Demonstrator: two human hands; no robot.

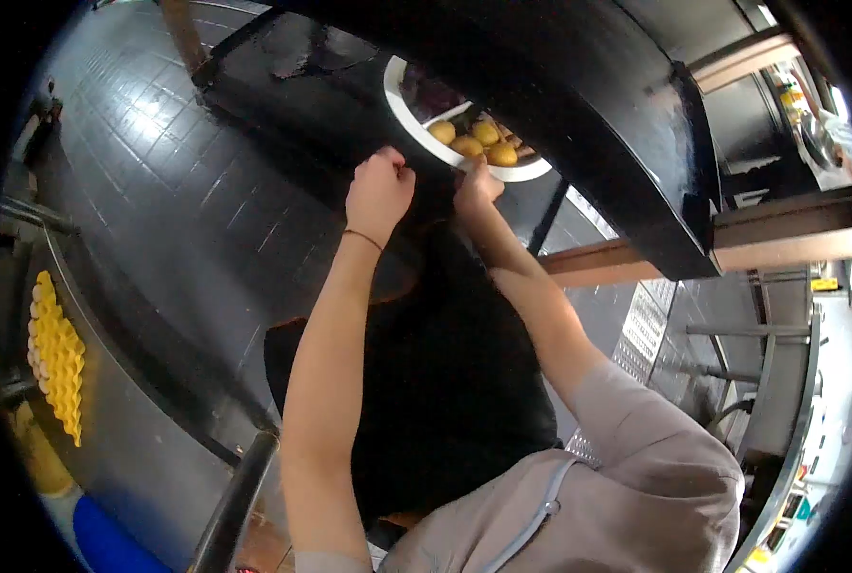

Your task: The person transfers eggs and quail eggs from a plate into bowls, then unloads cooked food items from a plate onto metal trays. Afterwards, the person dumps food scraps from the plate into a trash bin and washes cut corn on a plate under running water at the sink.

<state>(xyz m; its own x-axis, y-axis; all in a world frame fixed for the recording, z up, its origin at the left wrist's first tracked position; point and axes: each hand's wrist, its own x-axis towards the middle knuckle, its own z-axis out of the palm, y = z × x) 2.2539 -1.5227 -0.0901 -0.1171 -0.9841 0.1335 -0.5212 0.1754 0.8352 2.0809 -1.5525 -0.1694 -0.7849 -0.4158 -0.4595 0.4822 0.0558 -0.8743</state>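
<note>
A round white container (pixel 408 116) with a divider shows partly beneath a black overhanging surface. Several yellow-brown potatoes (pixel 468 146) lie in one section, and dark purple produce (pixel 429 95) in another. At the near rim is my right hand (pixel 479 187), its fingers closed on the edge; part of the grip is hidden. To the left and a little lower, apart from the container, I hold my left hand (pixel 380 195) in a fist. Whatever may be inside that fist is hidden. A black apron (pixel 455 382) hangs below my arms.
A yellow egg tray (pixel 58 358) with eggs along its edge sits on a steel counter (pixel 149 401) at left. The black overhang (pixel 579 124) is close above my right hand. A wooden beam (pixel 598 263) and dark tiled floor (pixel 149 124) are around.
</note>
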